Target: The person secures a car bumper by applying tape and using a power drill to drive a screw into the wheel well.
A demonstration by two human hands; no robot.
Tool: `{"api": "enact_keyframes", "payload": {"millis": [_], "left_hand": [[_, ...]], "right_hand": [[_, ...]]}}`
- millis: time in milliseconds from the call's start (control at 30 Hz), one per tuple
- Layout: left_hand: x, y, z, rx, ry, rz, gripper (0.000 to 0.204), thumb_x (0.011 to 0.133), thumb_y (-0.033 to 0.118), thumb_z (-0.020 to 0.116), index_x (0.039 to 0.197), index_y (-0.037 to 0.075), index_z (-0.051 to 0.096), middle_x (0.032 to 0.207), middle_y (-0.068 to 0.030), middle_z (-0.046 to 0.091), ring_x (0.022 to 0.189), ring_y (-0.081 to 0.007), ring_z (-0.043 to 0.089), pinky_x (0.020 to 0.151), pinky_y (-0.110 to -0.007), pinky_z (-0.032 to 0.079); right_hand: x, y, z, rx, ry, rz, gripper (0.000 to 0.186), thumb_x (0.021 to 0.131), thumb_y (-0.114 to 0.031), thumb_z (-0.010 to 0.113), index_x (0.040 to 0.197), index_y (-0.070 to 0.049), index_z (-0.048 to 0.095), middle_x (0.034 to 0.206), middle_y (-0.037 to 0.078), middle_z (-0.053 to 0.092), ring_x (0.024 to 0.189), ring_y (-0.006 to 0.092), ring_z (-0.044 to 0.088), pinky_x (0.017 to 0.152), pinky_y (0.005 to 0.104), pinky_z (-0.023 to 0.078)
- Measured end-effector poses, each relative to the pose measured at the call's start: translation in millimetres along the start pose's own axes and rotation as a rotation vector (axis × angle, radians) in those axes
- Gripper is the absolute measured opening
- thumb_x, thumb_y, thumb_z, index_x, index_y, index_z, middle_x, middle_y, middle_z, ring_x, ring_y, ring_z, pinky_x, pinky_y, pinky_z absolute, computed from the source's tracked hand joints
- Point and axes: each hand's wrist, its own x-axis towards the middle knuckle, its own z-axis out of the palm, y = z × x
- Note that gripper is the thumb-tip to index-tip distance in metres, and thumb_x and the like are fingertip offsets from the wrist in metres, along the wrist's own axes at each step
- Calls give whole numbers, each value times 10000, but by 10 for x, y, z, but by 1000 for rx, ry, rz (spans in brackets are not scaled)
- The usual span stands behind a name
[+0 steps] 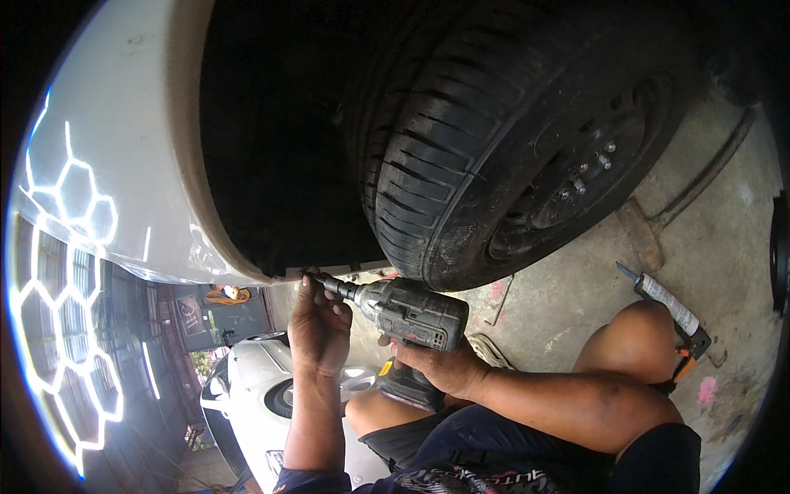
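Observation:
A cordless impact driver [415, 313], grey and black with a battery at its base, is gripped by my right hand [444, 366]. Its nose points left to the lower edge of a light-coloured car's wheel arch [239, 263]. There my left hand [321, 329] is raised with fingertips pinched together beside the tool's tip. Whatever small part lies between those fingertips is too small to make out. Just right of the arch stands a black tyre [444, 181] on a dark steel wheel [568, 189] with several shiny studs or nuts at its hub.
On the concrete floor lie a long-handled hammer-like tool [640, 237], a caulking gun [671, 305] by my knee, and a bent metal rod [499, 300]. Another silver car [255, 379] stands behind my left arm. Bright hexagonal lights [74, 193] show at the left.

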Motion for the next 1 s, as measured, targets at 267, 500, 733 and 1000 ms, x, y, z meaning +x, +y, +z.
{"api": "enact_keyframes", "payload": {"millis": [267,500,733,1000], "left_hand": [[24,-47,-16,-18,37,56,140,1034,223,658,1118,115,688,985,29,704,848,-90,646,743,-236,561],[73,-192,47,-78,65,128,140,1041,207,646,1121,97,679,983,8,709,861,-95,658,797,-243,572],[150,-193,-256,-229,-118,37,175,1036,223,652,1147,89,677,1022,-14,727,940,-130,692,880,-303,600],[173,-335,-97,-309,-102,181,222,1054,229,623,1219,85,664,1169,-61,707,1064,-207,668,977,-393,558]], "right_hand": [[16,7,-19,-66,0,-34,421,924,-105,663,1331,-41,582,1153,97,690,1056,168,679,911,335,556],[23,23,-30,-57,30,-15,429,888,-160,687,1297,-49,620,1144,116,710,1089,207,685,1002,373,517],[35,39,-80,-118,8,5,415,891,-132,677,1295,-54,622,1128,101,712,1076,207,685,982,381,519],[27,-45,-39,-77,-19,36,368,917,-151,660,1271,-56,628,1076,65,699,937,161,672,877,350,549]]}}
